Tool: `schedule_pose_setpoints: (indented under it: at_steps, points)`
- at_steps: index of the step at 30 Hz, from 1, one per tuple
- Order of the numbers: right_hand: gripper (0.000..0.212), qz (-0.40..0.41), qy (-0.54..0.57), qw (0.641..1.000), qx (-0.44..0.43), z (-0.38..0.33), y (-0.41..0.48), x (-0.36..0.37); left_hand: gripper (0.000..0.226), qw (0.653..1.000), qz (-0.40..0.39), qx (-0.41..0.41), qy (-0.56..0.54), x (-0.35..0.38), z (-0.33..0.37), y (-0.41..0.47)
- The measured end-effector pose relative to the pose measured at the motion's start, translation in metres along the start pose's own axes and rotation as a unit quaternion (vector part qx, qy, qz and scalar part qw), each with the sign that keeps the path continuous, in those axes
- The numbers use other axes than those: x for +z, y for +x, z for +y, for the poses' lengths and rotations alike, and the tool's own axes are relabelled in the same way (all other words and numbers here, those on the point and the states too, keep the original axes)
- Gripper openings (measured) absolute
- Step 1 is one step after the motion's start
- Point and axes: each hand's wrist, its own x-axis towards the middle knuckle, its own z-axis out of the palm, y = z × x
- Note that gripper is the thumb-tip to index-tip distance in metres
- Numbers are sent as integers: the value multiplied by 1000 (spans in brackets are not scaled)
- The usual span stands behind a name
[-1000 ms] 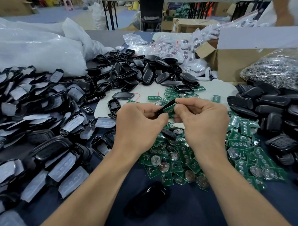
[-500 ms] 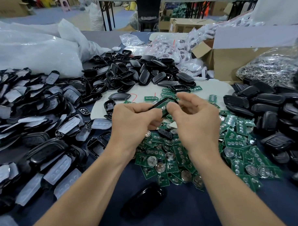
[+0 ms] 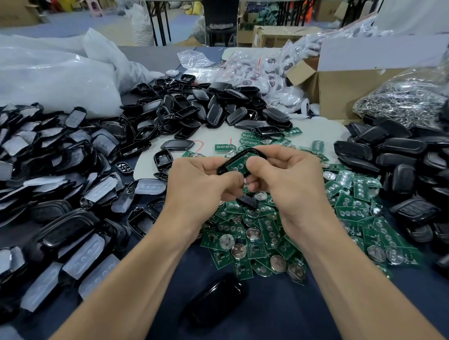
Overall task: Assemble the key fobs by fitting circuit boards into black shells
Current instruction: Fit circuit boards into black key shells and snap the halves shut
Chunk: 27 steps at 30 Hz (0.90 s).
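Note:
Both hands hold one black key fob shell (image 3: 243, 154) above the table's middle. A green circuit board (image 3: 237, 164) lies inside the shell. My left hand (image 3: 201, 183) grips the shell's left end with curled fingers. My right hand (image 3: 287, 177) grips its right side, the thumb pressing on the board. Beneath the hands spreads a heap of green circuit boards (image 3: 266, 234), several with round coin cells. A small black part (image 3: 247, 200) lies on the heap just under my fingers.
Black shells pile up at the back (image 3: 203, 112) and right (image 3: 406, 168). Shells with clear rubber pads (image 3: 53, 175) cover the left. A closed black fob (image 3: 218, 302) lies near the front edge. A cardboard box (image 3: 347, 86) and a bag of metal rings (image 3: 404, 105) stand back right.
The shell has turned so its open side with the green board faces me. My right thumb has shifted onto the board. Both hands stay together over the board heap.

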Motion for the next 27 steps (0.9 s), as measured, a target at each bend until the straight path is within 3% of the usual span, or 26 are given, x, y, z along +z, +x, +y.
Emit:
schedule_pose_setpoints:
  at_steps: [7,17,22,27]
  points:
    - [20,31,-32,999,4,0,1,-3,16,999,-43,-4,16,3,1,0]
    - [15,-3,-78,997,-7,3,-1,-1,22,998,-6,7,58,1,-4,1]
    - [18,7,-96,995,-12,2,1,-6,14,996,-36,12,85,2,-4,1]
    - [27,-71,29,994,83,-1,4,-8,18,999,-27,-34,5,5,1,-1]
